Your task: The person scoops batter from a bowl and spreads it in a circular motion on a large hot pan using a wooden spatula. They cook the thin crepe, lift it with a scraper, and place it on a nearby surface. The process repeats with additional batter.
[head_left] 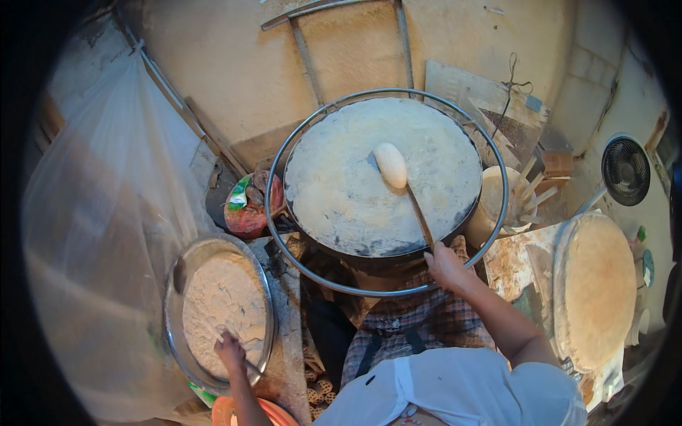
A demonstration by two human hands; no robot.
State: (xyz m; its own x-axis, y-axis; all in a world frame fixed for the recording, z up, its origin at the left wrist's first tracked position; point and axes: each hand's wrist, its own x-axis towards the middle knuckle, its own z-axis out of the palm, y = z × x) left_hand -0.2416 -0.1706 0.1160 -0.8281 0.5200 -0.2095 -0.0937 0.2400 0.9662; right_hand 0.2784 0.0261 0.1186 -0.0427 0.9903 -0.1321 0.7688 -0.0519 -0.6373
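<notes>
My right hand [447, 268] is closed round the long wooden handle of a spreader [391, 165] with a smooth, white, oval head. That head rests on or just over the round griddle [334, 206], whose top bears a thin, pale, patchy layer of batter, darker at the near edge. A steel ring rail [387, 292] circles the griddle; my right hand is at its near right side. At the left, my left hand [231, 353] is closed on a thin stick-like handle [212, 329] over a metal basin [172, 312] of thick, cream-coloured batter [224, 298]. The stick's lower end is hard to make out.
A large round stack of flat pale sheets [595, 291] lies at the right. Near it are a bucket [490, 202] with sticks and a black fan [626, 170]. Clear plastic sheeting [114, 241] hangs left. A red bag [247, 219] and perforated briquettes [321, 388] are near the griddle.
</notes>
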